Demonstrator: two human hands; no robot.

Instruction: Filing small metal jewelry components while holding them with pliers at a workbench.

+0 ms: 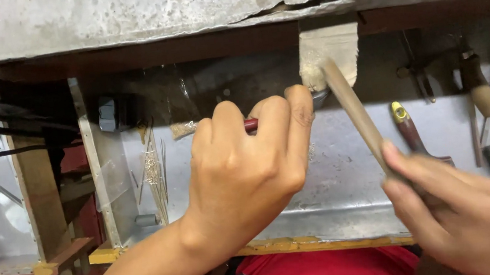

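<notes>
Your left hand (pixel 248 168) is closed around red-handled pliers (pixel 251 124). Your right hand (pixel 449 206) grips a file (pixel 356 115), whose tip lies just right of your left fingertips, at the wooden peg (pixel 328 54).

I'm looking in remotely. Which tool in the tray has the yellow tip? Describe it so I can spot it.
Start at the metal tray under the bench edge. Right of the tan stick in the right hand lies the tool: dark reddish handle, yellow-green cap. Neighbouring handles are brown or black.
</notes>
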